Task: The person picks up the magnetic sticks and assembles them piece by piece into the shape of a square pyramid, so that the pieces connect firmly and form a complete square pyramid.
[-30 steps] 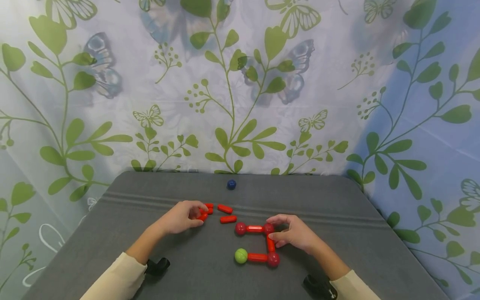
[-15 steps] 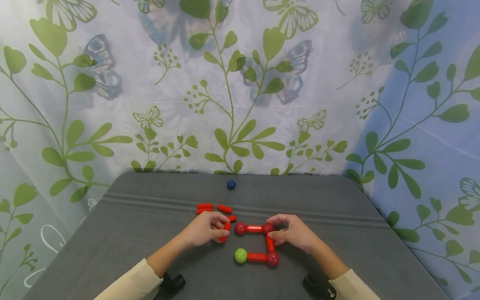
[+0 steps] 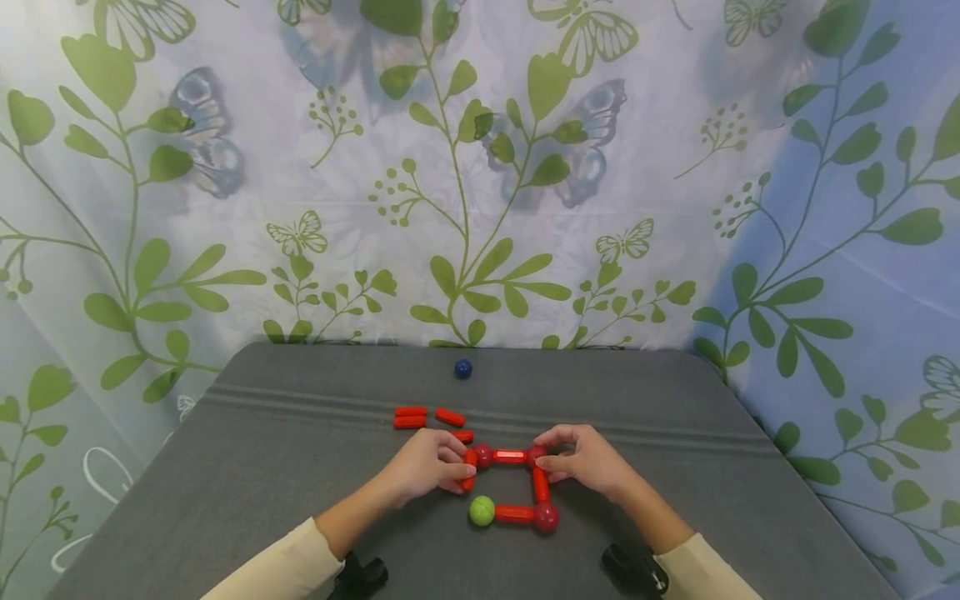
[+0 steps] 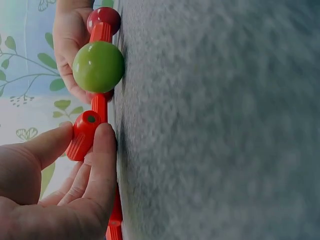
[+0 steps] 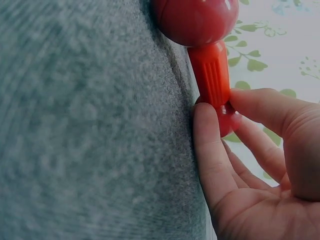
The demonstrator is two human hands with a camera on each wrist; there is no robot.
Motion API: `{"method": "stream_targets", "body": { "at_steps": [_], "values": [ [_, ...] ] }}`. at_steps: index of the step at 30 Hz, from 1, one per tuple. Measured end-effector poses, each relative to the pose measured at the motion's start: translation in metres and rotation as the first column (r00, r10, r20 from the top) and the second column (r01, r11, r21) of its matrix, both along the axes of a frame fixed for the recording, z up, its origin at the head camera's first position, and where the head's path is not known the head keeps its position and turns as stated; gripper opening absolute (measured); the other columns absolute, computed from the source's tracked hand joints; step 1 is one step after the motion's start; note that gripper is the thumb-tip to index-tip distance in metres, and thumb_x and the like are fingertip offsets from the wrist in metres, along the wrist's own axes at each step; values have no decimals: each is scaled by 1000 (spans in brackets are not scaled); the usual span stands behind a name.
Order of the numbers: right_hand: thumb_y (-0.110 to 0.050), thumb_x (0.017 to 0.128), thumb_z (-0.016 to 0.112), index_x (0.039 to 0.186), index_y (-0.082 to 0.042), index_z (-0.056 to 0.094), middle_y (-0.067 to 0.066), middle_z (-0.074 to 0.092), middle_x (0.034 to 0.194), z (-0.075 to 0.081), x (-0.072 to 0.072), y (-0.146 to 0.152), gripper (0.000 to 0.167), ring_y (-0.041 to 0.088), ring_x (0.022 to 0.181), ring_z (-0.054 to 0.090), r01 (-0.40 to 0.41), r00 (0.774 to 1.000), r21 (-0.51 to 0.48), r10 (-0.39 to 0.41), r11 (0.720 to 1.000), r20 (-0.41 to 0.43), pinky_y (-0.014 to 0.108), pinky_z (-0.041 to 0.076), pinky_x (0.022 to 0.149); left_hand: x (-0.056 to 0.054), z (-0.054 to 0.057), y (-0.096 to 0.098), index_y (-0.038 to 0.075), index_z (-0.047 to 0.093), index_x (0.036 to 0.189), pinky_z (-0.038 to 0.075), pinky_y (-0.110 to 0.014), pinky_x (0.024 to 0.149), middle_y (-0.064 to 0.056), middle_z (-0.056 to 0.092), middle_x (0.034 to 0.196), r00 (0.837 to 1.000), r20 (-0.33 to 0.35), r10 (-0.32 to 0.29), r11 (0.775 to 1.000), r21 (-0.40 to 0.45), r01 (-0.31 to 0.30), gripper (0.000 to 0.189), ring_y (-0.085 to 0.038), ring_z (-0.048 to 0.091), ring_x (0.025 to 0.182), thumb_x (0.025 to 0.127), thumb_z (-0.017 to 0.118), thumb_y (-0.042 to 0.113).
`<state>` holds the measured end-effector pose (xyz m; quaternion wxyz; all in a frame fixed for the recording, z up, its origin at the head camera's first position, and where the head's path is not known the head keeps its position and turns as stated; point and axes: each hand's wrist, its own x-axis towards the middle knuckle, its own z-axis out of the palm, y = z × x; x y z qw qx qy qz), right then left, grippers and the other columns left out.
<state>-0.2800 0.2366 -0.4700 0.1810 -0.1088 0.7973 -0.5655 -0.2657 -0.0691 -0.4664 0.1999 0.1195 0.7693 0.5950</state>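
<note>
My left hand (image 3: 426,468) pinches a red rod (image 4: 84,136) between thumb and fingers, its far end right at the left red ball (image 3: 482,455). That ball belongs to a three-sided figure of red rods and balls lying on the table. My right hand (image 3: 588,462) grips the figure's far right corner, at the corner red ball (image 3: 537,456) and the end of the side rod (image 5: 212,75). A larger red ball (image 3: 547,517) forms the near right corner. From it a rod (image 3: 514,514) runs left to a green ball (image 3: 482,511).
Several loose red rods (image 3: 410,422) lie beyond my left hand on the grey table (image 3: 300,467). A dark blue ball (image 3: 463,368) sits near the table's back edge. A leaf-patterned curtain (image 3: 480,167) hangs behind. Black straps (image 3: 633,572) are on both wrists.
My left hand has picked one red rod from the loose group and carried it right to the left red ball. My right hand has stayed at the figure's far right corner.
</note>
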Motion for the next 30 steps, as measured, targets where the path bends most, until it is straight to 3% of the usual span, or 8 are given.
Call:
{"method": "stream_targets", "body": {
  "at_steps": [13, 30],
  "values": [
    [-13, 89, 80, 121, 3, 67, 19, 63, 120, -1, -1, -2, 38, 22, 91, 74, 12, 1000, 6, -12, 1000, -5, 39, 63, 79, 2, -3, 12, -8, 63, 110, 63, -38, 70, -12, 77, 91, 1000, 28, 5, 1000, 13, -6, 31, -22, 75, 73, 88, 80, 8],
    [-15, 89, 80, 121, 1, 68, 18, 63, 121, -1, -1, 0, 38, 23, 90, 73, 9, 1000, 16, -9, 1000, -12, 40, 63, 79, 1, 1, 16, -6, 66, 102, 63, -35, 65, -10, 74, 81, 997, 79, 8, 1000, -9, -8, 23, -18, 72, 63, 88, 80, 5]
  ]
}}
